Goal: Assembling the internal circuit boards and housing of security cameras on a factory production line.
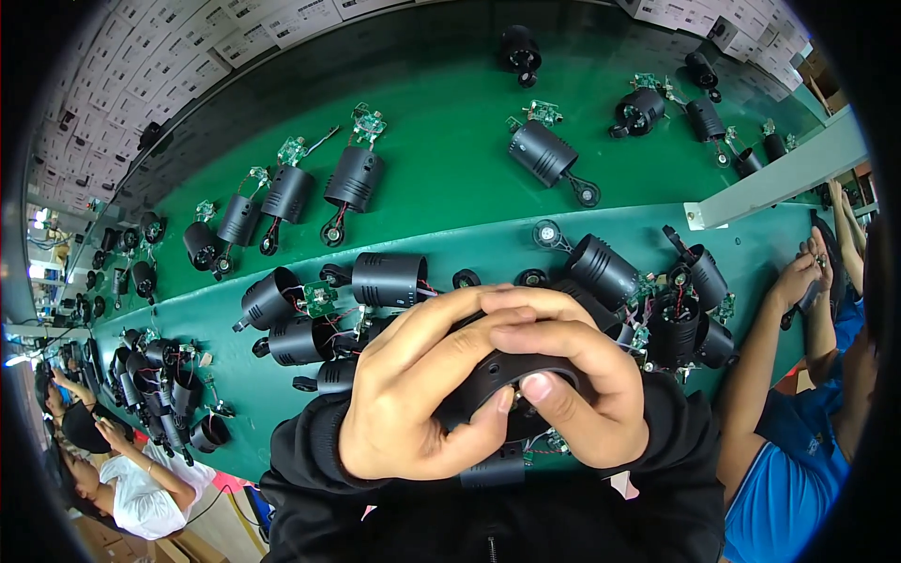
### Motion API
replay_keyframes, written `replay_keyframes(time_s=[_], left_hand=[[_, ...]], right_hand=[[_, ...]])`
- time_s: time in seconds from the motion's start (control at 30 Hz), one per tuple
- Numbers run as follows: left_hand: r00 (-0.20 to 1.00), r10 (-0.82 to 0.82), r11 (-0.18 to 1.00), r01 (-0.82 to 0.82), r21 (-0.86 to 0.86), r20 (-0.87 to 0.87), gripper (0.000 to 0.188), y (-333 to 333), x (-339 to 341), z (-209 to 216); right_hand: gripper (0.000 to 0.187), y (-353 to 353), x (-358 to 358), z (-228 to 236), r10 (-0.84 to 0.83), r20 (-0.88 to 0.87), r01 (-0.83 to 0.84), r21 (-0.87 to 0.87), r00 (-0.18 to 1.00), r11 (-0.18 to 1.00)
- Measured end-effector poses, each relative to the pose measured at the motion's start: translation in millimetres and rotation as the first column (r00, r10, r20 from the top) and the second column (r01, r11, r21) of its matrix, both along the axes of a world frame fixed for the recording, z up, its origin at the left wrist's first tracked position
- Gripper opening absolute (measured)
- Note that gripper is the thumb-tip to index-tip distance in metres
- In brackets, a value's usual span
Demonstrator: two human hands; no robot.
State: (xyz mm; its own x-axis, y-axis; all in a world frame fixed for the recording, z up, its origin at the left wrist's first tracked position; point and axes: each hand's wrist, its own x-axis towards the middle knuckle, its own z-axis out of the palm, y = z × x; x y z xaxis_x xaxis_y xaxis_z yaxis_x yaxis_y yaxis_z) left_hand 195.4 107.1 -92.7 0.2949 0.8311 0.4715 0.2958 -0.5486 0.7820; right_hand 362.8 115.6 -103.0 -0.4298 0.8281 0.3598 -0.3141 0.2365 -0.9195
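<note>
I see the left hand (405, 389) and right hand (601, 399) with fingers grasping a black housing (481, 377) near the table (755, 272), thumbs at its opening, in what I judge a pressing step, next calling for even thumb pressure.

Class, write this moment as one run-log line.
left hand: around black housing; right hand: around same housing; thumbs: at its open end; nearby: other housings, circuit boards, green bench

light bright, even | shadows soft | white glare (40, 218) at left rim | hands (399, 403) crisp | boxes (164, 89) bowed by fisheye | surface (441, 141) mildly glossy | corners black
</note>
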Motion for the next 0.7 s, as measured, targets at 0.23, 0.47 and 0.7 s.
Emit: replay_keyframes(time_s=[0.23,0.47,0.7], left_hand=[[1.000,0.021,1.000,-0.021,-0.013,0.007,0.042,3,7,-1],[0.998,-0.055,0.998,0.055,-0.010,-0.026,0.043,5,9,-5],[0.998,-0.033,0.999,0.034,0.019,-0.046,0.042,2,6,-7]], right_hand=[[0.028,3,4,-4,0.015,0.006,-0.016,0.040,1.000,0.999],[0.028,5,7,-8,-0.013,-0.006,0.013,0.039,1.000,0.999],[0.029,4,3,-10,-0.025,-0.019,0.025,0.043,1.000,0.999]])
